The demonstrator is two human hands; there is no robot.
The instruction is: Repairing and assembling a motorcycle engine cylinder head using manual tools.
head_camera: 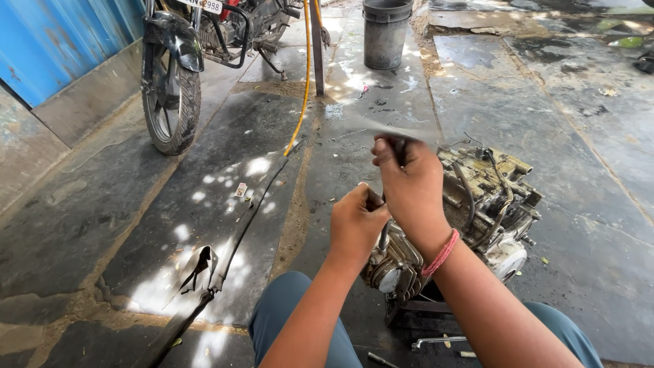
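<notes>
A dirty motorcycle engine (pixel 487 197) rests on the wet concrete floor between my knees. My left hand (pixel 355 225) is closed around a dark upright tool shaft just above the engine's left end. Higher up, my right hand (pixel 409 184) grips a dark handle; a blurred streak runs from it to the left. A red thread band circles my right wrist. What the tool's lower end touches is hidden behind my hands.
A parked motorcycle (pixel 197 48) stands at the far left beside a blue wall. A grey bucket (pixel 386 31) is at the back. A yellow hose (pixel 304 82) hangs by a post. A long black trim piece (pixel 225 252) lies to my left; small tools (pixel 436 341) lie near my legs.
</notes>
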